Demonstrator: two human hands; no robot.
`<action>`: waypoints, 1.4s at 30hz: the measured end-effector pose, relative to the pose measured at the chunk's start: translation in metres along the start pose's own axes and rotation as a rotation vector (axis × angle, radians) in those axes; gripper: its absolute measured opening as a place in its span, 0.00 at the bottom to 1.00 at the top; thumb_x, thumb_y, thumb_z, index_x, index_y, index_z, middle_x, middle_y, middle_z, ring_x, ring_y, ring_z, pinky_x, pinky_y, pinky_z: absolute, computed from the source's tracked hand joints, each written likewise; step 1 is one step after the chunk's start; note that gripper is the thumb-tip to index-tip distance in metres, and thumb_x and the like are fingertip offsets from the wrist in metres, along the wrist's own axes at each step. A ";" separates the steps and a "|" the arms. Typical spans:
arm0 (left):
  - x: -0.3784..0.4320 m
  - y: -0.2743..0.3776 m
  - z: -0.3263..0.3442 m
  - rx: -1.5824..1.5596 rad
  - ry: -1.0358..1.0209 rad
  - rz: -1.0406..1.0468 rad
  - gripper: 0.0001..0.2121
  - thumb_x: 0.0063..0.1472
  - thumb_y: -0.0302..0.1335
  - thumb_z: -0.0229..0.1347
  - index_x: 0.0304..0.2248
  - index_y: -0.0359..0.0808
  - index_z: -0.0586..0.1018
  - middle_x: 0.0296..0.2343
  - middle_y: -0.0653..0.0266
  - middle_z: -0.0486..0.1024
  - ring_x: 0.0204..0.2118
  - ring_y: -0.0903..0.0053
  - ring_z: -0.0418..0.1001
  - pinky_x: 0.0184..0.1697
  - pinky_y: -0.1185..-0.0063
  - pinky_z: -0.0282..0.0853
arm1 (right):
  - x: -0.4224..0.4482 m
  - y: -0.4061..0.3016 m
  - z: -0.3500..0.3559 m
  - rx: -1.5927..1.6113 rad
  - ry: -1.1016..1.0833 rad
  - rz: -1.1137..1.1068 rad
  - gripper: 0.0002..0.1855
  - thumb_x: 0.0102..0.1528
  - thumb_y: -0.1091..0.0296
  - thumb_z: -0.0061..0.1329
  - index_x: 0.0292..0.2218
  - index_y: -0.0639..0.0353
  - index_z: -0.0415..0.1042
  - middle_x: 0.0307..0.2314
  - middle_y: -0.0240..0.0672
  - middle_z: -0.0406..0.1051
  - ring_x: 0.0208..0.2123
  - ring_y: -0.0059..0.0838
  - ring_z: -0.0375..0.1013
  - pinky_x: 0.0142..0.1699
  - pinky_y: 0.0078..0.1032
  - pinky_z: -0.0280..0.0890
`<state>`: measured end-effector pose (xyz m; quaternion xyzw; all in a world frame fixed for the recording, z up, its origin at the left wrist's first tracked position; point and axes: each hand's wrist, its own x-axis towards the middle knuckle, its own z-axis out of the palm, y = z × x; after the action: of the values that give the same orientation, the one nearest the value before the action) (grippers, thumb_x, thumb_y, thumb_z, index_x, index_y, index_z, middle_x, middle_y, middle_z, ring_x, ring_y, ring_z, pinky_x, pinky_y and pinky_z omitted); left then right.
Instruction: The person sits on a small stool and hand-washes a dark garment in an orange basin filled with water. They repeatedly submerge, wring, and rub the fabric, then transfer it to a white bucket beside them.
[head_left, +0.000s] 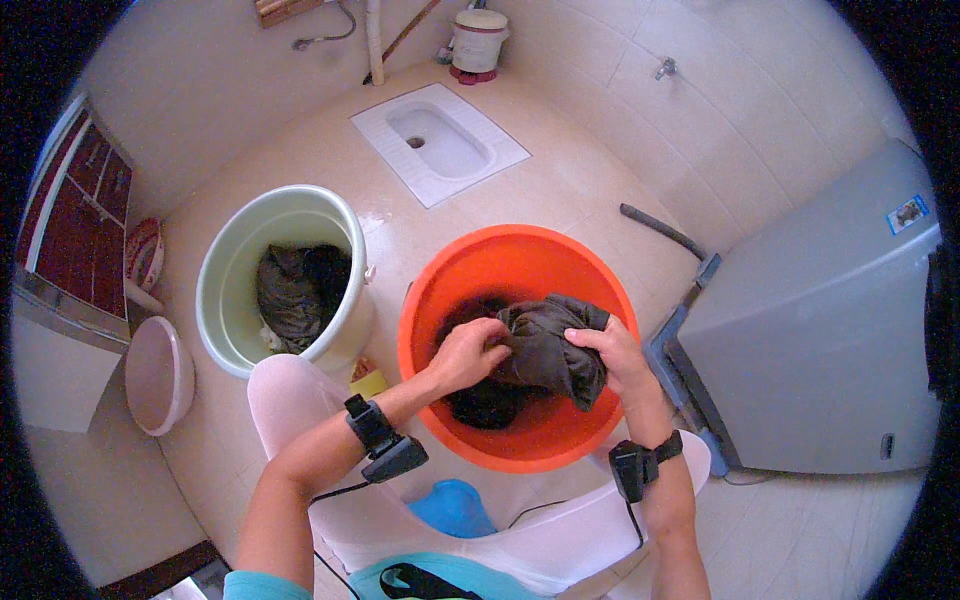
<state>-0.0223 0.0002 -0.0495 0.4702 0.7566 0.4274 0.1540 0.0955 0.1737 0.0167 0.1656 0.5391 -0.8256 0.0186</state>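
A bunched dark grey-brown garment (555, 349) is held up over an orange plastic basin (517, 251). My right hand (621, 356) grips its right side, thumb on top. At its left edge my left hand (474, 349) pinches the cloth with curled fingers. Darker cloth (487, 405) lies in the bottom of the basin, partly hidden by the garment and my left hand. To the left stands a pale green bucket (225, 300) with dark, crumpled clothing (292, 300) inside.
A squat toilet (442, 142) is set in the tiled floor ahead. A grey appliance (817, 360) stands close on the right, with a dark hose (660, 225) beside it. A pink basin (157, 375) leans at left. Something blue (454, 510) sits between my legs.
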 end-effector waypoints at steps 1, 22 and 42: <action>0.001 0.000 -0.003 -0.227 -0.073 -0.232 0.09 0.46 0.23 0.52 0.30 0.30 0.71 0.23 0.60 0.71 0.28 0.76 0.70 0.33 0.79 0.65 | 0.000 -0.001 -0.003 -0.055 0.083 0.037 0.21 0.44 0.79 0.42 0.42 0.70 0.61 0.36 0.39 0.67 0.37 0.27 0.67 0.44 0.24 0.61; 0.020 0.019 0.008 -0.432 -0.132 -0.182 0.09 0.53 0.26 0.46 0.30 0.29 0.73 0.26 0.61 0.73 0.32 0.75 0.69 0.37 0.79 0.64 | 0.020 0.014 0.017 0.000 0.344 -0.084 0.15 0.47 0.77 0.40 0.40 0.67 0.64 0.31 0.35 0.68 0.31 0.25 0.68 0.38 0.22 0.64; 0.022 -0.012 -0.043 -0.783 0.279 -0.445 0.07 0.46 0.23 0.52 0.27 0.30 0.74 0.20 0.68 0.70 0.24 0.82 0.66 0.30 0.84 0.61 | 0.020 0.012 -0.065 -0.790 0.472 0.001 0.29 0.49 0.48 0.38 0.18 0.72 0.67 0.15 0.44 0.66 0.21 0.33 0.67 0.28 0.31 0.59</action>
<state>-0.0678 -0.0048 -0.0300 0.1415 0.6345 0.6962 0.3044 0.0958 0.2301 -0.0232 0.3294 0.8020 -0.4964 -0.0426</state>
